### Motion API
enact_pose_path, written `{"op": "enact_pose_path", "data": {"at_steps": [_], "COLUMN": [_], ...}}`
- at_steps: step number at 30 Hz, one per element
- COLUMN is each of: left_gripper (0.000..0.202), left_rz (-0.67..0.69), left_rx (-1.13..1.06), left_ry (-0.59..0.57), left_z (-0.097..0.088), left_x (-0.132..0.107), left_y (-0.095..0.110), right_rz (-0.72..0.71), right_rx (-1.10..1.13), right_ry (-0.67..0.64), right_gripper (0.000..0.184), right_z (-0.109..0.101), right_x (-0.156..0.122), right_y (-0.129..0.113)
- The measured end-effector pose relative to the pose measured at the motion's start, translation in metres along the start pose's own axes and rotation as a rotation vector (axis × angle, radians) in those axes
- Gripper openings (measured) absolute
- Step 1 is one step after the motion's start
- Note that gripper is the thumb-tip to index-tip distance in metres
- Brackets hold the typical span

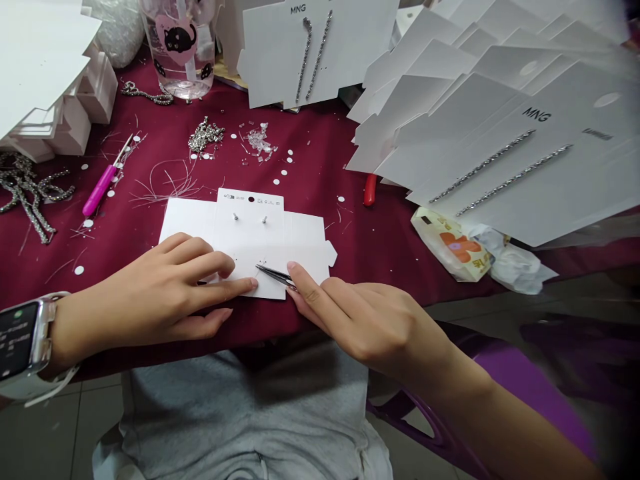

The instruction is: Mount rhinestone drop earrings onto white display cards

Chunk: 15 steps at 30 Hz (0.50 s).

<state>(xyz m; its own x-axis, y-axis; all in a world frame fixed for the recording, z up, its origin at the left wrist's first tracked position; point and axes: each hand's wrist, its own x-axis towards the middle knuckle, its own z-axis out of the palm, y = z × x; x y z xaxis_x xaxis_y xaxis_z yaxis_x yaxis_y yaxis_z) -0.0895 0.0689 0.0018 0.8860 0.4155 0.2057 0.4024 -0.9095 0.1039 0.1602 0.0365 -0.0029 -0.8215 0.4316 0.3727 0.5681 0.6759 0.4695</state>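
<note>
A white die-cut earring card (250, 227) lies flat on the table's front edge, with two small metal posts standing through its upper panel. My left hand (170, 290) rests its fingers on the card's lower left and holds nothing. My right hand (360, 320) is shut on slim black tweezers (274, 275), whose tips touch the card's lower panel near several tiny holes. Whatever the tips may hold is too small to tell.
A burgundy tablecloth (320, 133) carries a fanned pile of MNG cards with rhinestone strips (500, 147), loose rhinestone chain (25, 190), a pink-handled seam ripper (100, 190), clear bits (257, 140), white paper dots, a cat-print glass (175, 47) and a red handle (370, 190).
</note>
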Motion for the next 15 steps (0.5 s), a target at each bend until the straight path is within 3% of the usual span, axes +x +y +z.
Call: {"op": "enact_pose_path", "data": {"at_steps": [11,15], "left_gripper": [0.035,0.026], "left_rz": [-0.005,-0.045], "left_rx": [-0.003,-0.105], "left_ry": [0.006,0.054], "left_z": [0.0001,-0.0035], "left_x": [-0.0015,0.0007], "left_y": [-0.0007,-0.0031], "right_rz": [-0.075,0.051], "right_rx": [-0.052,0.072], "right_ry": [-0.02,0.054], "right_gripper": [0.029,0.027], "right_z": [-0.0021,-0.0015], "right_x": [0.0043,-0.0001], "right_y": [0.0006,0.0054]}}
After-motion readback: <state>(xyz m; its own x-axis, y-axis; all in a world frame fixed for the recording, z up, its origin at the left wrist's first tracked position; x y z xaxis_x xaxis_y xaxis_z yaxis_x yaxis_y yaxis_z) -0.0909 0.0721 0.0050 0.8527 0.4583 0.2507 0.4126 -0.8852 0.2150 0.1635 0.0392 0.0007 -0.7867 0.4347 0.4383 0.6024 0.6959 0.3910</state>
